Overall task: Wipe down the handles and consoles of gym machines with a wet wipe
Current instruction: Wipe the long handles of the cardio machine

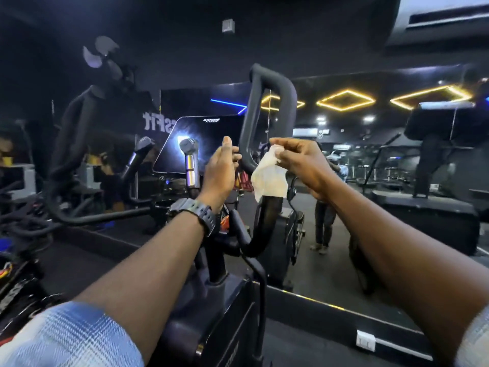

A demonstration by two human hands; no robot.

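While the right hand (pixel 301 165) pinches the top corner of the wet wipe (pixel 270 178) between thumb and fingertips, the cloth hangs loose and crumpled just in front of the looped handle (pixel 267 107) of the gym machine, seemingly not yet pressed to it. The left hand (pixel 221 173), a dark watch (pixel 194 211) on its wrist, is raised with fingers straight and close together, its fingertips at or touching the near side of the loop's lower bend; whether it actually grips the bar I cannot tell. The risk from here is a poor wipe: held by one corner, the cloth could slip from the pinch or merely brush the grip, and the far side of the loop could go unwiped unless the wipe is wrapped around it. Beyond the hands, the console screen (pixel 203 144) stands left of the loop, with a short silver-banded grip (pixel 190 165) in front of it. A second long handle (pixel 71 152) curves up further left. A mirror behind reflects yellow diamond lights (pixel 345 100) and a treadmill (pixel 436 160).
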